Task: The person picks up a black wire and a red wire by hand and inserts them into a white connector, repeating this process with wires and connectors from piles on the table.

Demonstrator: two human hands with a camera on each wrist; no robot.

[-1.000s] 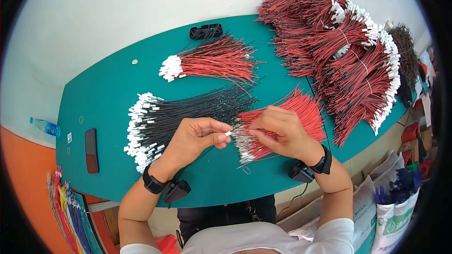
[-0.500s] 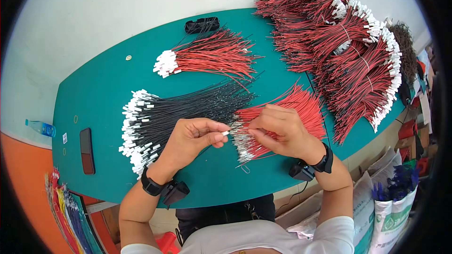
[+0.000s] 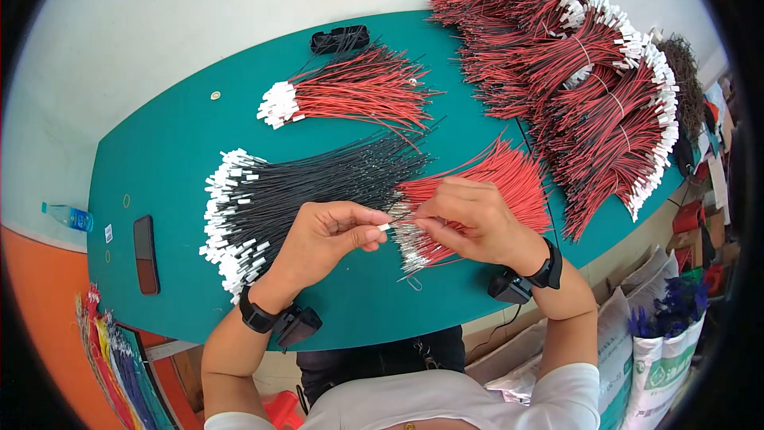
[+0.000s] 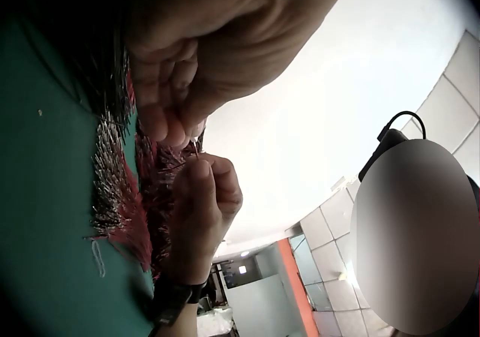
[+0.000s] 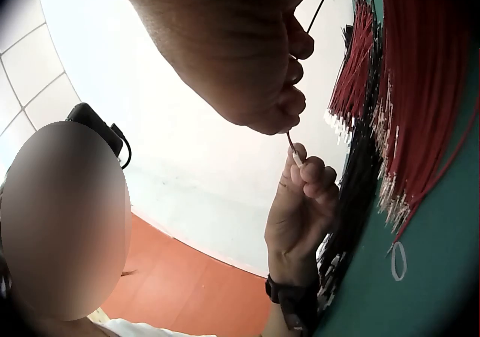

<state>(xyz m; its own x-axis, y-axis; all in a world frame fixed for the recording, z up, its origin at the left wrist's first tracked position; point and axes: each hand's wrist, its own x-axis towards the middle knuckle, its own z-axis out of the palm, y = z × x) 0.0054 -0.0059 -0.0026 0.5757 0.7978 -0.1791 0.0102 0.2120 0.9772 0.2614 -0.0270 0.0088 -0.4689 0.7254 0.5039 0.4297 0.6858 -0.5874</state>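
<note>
Thumb and index finger of my left hand [image 3: 322,243] pinch a small white connector [image 3: 384,227]. Close on its right, my right hand [image 3: 473,219] pinches a thin wire whose end runs to the connector; in the right wrist view a dark length of wire [image 5: 321,5] sticks out behind the fist. Beneath and beyond the left hand lies a fan of black wires [image 3: 326,179] with white connectors at their left ends. Loose red wires [image 3: 509,183] with bare metal tips lie under the right hand.
A smaller bundle of red and black wires [image 3: 362,95] lies at the back, near a black tray [image 3: 340,40]. Large tied bundles [image 3: 581,95] are heaped at the right. A phone [image 3: 146,255] and a water bottle [image 3: 69,216] are at the left. The green table [image 3: 167,167] has a curved edge.
The head view has shifted slightly, so the table and bundles sit a little further up and left. Both hands keep their pinch, and the right fingers come marginally closer to the connector.
</note>
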